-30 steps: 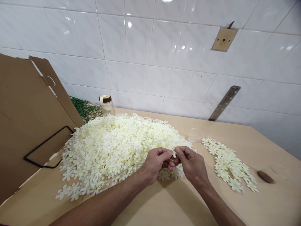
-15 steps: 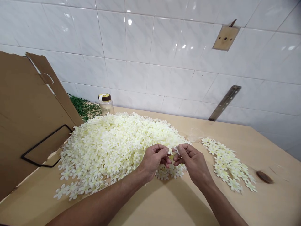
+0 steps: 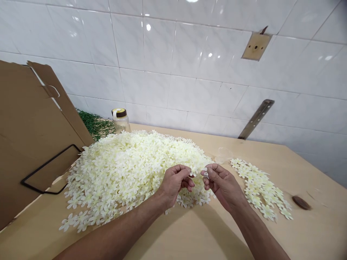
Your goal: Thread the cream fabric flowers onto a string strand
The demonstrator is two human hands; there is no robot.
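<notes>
A large heap of pale cream artificial flowers [image 3: 130,162] lies on the table before me. Over its right side, my left hand [image 3: 176,184] is closed in a pinch, with a cream flower [image 3: 192,173] at its fingertips. My right hand [image 3: 222,184], a small gap away, pinches a small white piece [image 3: 206,174] between thumb and forefinger. That piece looks ring-like at its lower end; its exact kind is too small to make out. Both hands are raised above the tabletop [image 3: 195,234].
A strip of flowers [image 3: 260,187] lies at right, near a brown oval object [image 3: 301,202] and a clear round plastic piece [image 3: 223,154]. At left stand a cardboard box [image 3: 35,137], green netting [image 3: 96,124] and a brown-lidded jar [image 3: 120,121]. A metal bracket [image 3: 256,120] leans against the tiled wall.
My hands have drawn slightly apart, and the gap between the flower and the white piece is wider. The whole view has shifted a little.
</notes>
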